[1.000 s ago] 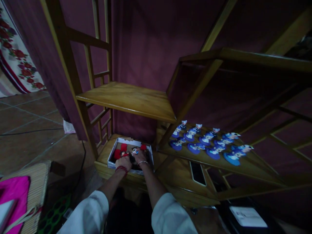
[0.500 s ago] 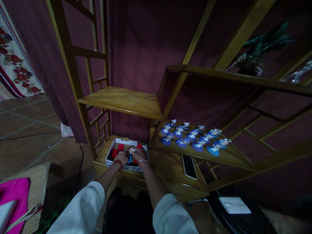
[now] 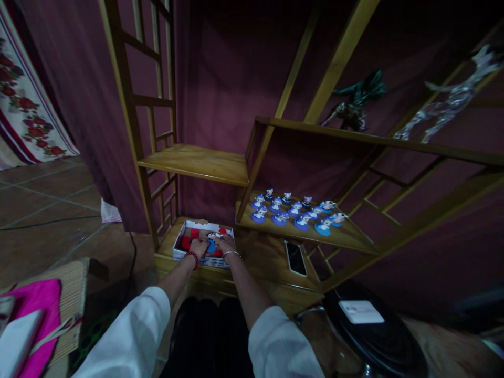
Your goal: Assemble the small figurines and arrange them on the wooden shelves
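On my remote feed, a wooden shelf unit (image 3: 197,161) frames the scene; on its low board at left stands a shallow white box (image 3: 180,254). Over it I see the right hand (image 3: 226,244), fingers bent around a blue-based figurine (image 3: 211,245), and the left hand (image 3: 199,248), half-curled beside the base (its grip, if any, I cannot tell); inside lie smaller red pieces (image 3: 195,232)

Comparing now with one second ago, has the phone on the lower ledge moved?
No. The phone lies in the same spot on the wooden ledge, below the figurine shelf; the camera view shifted instead.
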`<state>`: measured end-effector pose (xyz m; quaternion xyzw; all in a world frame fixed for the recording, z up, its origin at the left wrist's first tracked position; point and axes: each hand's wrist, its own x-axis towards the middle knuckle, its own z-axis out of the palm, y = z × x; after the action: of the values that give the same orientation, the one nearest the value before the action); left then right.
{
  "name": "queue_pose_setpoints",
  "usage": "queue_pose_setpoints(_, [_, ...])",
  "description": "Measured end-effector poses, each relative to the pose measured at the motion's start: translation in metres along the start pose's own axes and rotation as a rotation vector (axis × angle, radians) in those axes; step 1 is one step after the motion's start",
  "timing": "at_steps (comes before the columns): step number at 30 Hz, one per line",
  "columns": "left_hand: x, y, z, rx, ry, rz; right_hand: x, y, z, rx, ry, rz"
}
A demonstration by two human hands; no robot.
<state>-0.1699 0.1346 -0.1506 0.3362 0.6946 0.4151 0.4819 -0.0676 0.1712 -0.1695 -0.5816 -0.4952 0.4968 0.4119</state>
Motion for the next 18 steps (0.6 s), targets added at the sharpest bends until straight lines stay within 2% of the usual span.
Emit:
queue_pose_setpoints(9, [-0.046,0.009,0.000,-0.437,-0.073,-0.088,-0.040,-0.021,-0.012,0.051,0.035,-0.025])
queue_pose_setpoints(18, [-0.090,0.018,0.008,-0.617,-0.252,-0.113,-0.078,-0.033,-0.036,0.058,0.072,-0.100])
